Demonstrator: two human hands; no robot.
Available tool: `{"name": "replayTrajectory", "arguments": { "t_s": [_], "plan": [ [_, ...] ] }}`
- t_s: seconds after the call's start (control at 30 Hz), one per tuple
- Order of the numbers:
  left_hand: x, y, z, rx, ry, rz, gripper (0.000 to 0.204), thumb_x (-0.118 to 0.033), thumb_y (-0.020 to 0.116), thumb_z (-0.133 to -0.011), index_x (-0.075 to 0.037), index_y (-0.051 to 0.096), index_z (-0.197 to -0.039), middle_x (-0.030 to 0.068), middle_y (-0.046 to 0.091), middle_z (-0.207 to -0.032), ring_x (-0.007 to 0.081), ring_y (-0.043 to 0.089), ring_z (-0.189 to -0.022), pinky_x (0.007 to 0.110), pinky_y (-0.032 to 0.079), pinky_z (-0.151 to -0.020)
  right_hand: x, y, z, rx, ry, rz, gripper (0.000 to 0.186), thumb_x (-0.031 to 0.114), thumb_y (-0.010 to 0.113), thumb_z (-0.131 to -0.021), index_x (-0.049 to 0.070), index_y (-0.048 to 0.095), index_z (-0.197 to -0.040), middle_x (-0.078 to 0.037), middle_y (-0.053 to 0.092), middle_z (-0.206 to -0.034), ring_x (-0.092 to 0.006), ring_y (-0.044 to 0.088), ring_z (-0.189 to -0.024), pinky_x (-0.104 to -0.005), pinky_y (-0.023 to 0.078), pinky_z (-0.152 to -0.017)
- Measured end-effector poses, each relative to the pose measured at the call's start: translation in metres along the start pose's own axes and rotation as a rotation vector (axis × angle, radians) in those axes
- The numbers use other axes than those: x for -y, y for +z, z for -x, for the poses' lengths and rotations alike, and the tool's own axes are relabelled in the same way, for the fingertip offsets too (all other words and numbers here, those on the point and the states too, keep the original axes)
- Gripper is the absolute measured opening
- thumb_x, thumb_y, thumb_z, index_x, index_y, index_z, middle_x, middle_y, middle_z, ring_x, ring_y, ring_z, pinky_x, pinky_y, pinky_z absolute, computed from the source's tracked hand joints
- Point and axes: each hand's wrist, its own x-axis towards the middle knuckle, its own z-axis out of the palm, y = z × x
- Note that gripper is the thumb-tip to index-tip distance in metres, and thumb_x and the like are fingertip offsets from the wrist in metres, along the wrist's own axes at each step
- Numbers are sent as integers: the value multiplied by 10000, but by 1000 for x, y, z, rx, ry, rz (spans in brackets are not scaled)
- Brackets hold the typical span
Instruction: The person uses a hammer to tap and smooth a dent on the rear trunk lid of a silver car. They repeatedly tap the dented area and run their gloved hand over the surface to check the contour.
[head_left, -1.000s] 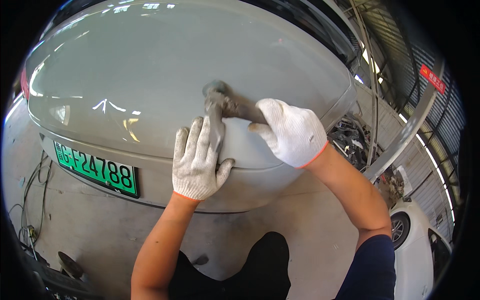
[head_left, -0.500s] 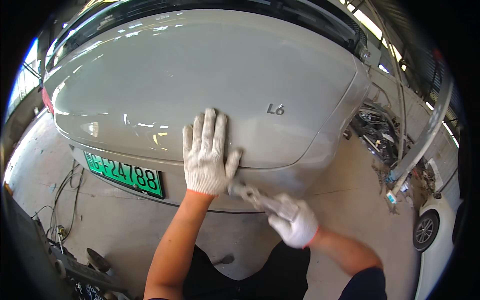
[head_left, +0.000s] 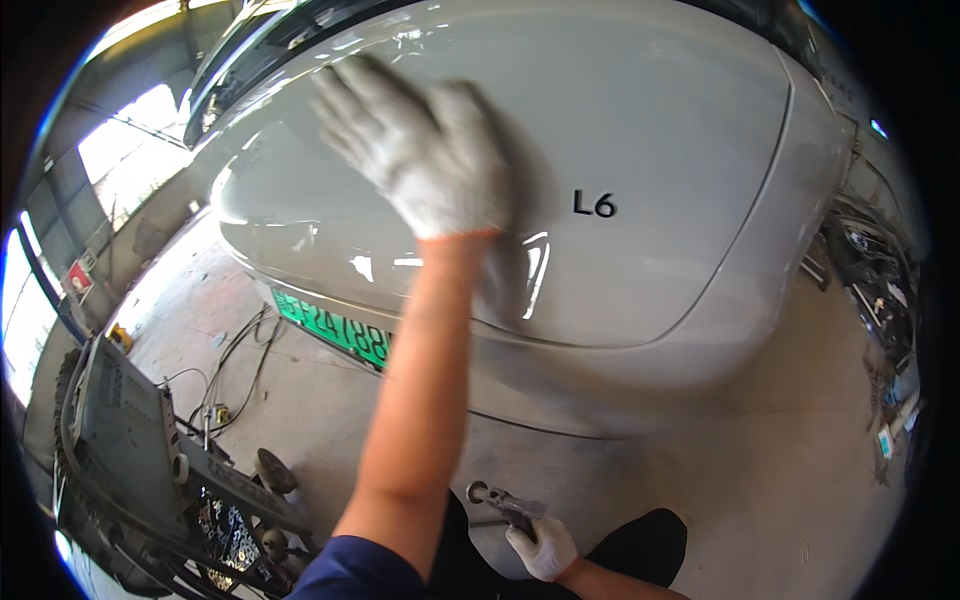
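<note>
The grey tailgate (head_left: pixel 690 150) of a car fills most of the view. My left hand (head_left: pixel 425 160), in a white knitted glove with an orange cuff, reaches up over its painted surface, fingers stretched out and apart. The glove is somewhat blurred; whether it touches the paint I cannot tell. Low in front of my legs, my right hand (head_left: pixel 546 552), gloved too, is closed round the handle of a metal tool resembling locking pliers (head_left: pixel 512 508) with a round disc at its end. That tool is apart from the car. My left forearm hides part of the green number plate (head_left: pixel 325 327).
At the lower left stands a dark wheeled machine (head_left: pixel 125 420) holding small metal parts. Black cables (head_left: pixel 245 365) lie on the concrete floor beside it. Dark scrap parts (head_left: pixel 870 260) are heaped at the right. The rear bumper (head_left: pixel 740 355) juts out below the tailgate.
My left hand has moved up the tailgate from its lower edge. My right hand has drawn the tool down and back from beside the left hand to my legs. The view has shifted leftward.
</note>
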Motion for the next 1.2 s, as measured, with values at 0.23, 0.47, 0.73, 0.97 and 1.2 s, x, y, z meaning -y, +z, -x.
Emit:
{"name": "replayTrajectory", "arguments": {
  "t_s": [0.23, 0.47, 0.73, 0.97, 1.2],
  "plan": [
    [-57, -13, 48, 244, 128, 103, 1116, -502, 694, -1017, 94, 155, -1791, 428, 104, -1841, 656, 104, -1695, 713, 81, -1383, -52, 6, -22, 218, 95, 87, 322, 372, 752, -1092, 52, 718, -1109, -249, 739, -828, -497, 761, -828, -555, 571, -719],
    [-2, -3, -67, -44, 349, 40, 719, -349, 720, -958, 60, 552, -1525, 319, 550, -1543, 540, 499, -1459, 639, 330, -1289, -74, 30, -37, 369, 180, 98, 419, 483, 680, -1122, 65, 718, -1129, -245, 769, -902, -500, 764, -917, -582, 570, -811],
    [33, -31, 18, 318, 391, 54, 1074, -543, 661, -1055, 108, 211, -1781, 416, 142, -1843, 626, 118, -1715, 724, 84, -1375, -76, 38, -39, 478, 128, 18, 464, 519, 652, -1137, 56, 682, -1136, -262, 758, -920, -527, 742, -943, -594, 565, -813],
    [41, -70, 81, 591, 336, 108, 1053, -452, 678, -1053, 103, 171, -1790, 450, 94, -1837, 657, 101, -1706, 698, 128, -1381, -74, 42, -40, 561, 151, 3, 471, 519, 653, -1137, 48, 672, -1148, -261, 750, -925, -510, 744, -939, -571, 559, -817],
    [47, -99, 113, 771, 285, 106, 1024, -429, 714, -1002, 99, 283, -1766, 413, 221, -1830, 601, 210, -1709, 698, 143, -1385, -55, 39, -41, 645, 232, -13, 514, 556, 620, -1135, 51, 674, -1214, -267, 778, -1010, -504, 761, -1030, -569, 564, -881]
  ]
}}
